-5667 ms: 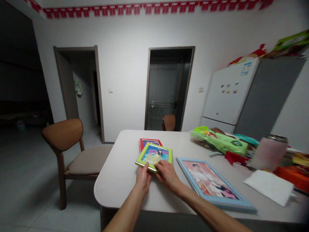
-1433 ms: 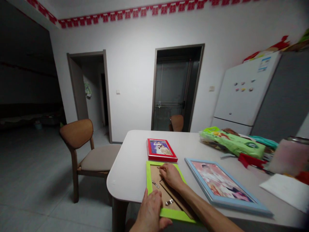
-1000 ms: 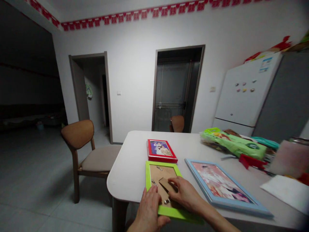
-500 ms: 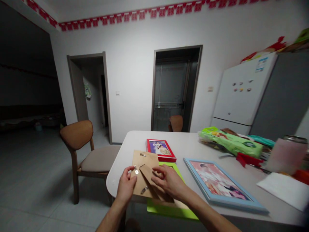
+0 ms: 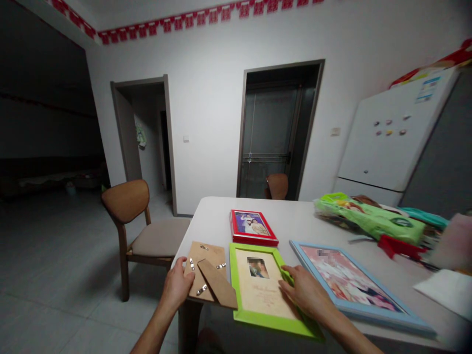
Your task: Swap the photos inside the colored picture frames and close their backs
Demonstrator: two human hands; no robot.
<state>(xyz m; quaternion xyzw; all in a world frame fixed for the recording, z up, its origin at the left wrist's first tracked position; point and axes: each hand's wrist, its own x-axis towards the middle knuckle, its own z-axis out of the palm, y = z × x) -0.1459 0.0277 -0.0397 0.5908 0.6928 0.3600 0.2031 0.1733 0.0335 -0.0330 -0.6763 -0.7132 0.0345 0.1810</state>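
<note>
A brown backing board (image 5: 195, 250) with metal clips and a fold-out stand (image 5: 217, 285) lies at the table's left front corner. My left hand (image 5: 179, 284) is closed at its left edge, thumb on the near side. Beside the board is a lime-green picture frame (image 5: 254, 317), face up, with a cream insert (image 5: 267, 295) bearing a small photo. My right hand (image 5: 304, 290) lies over the frame's right side, fingers stretched out and touching the insert and rim. Its thumb is hard to make out.
Behind the green frame lies a red picture frame (image 5: 275, 241); to the right, a light-blue one (image 5: 354, 295). Further right are a green plastic package (image 5: 372, 219), a red object (image 5: 400, 248) and white paper (image 5: 442, 295). A wooden chair (image 5: 127, 201) stands left of the table.
The backing board has moved left, off the green frame, and now lies beside it. My right hand has let go of it and moved right to the green frame. The view has turned slightly.
</note>
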